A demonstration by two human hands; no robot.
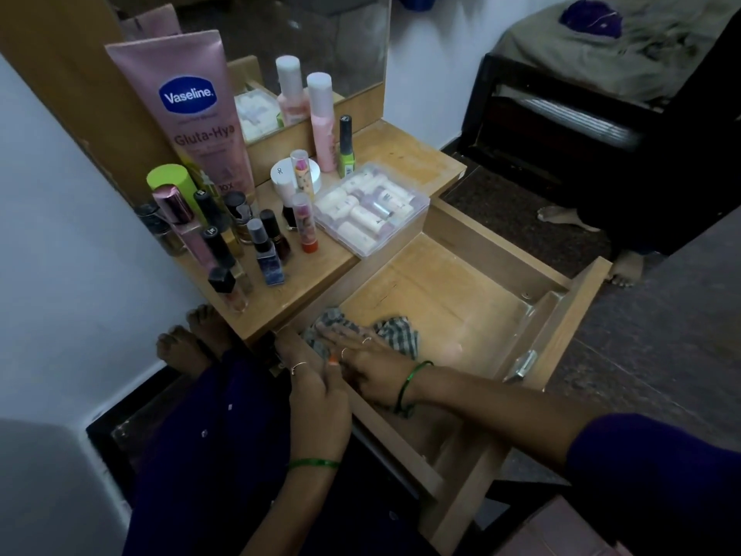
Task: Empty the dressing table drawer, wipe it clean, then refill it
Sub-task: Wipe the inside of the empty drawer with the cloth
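Right hand [361, 355] presses checked cloth [395, 335] inside open drawer [461, 298].

A bed [601, 54] stands against the wall; a dark mat [517, 206] lies beside it.

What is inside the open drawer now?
Inside the drawer lies only a checked cloth, with the right hand pressing flat on it near the left corner. The remaining floor is bare wood. The hand and cloth hide the part beneath them.
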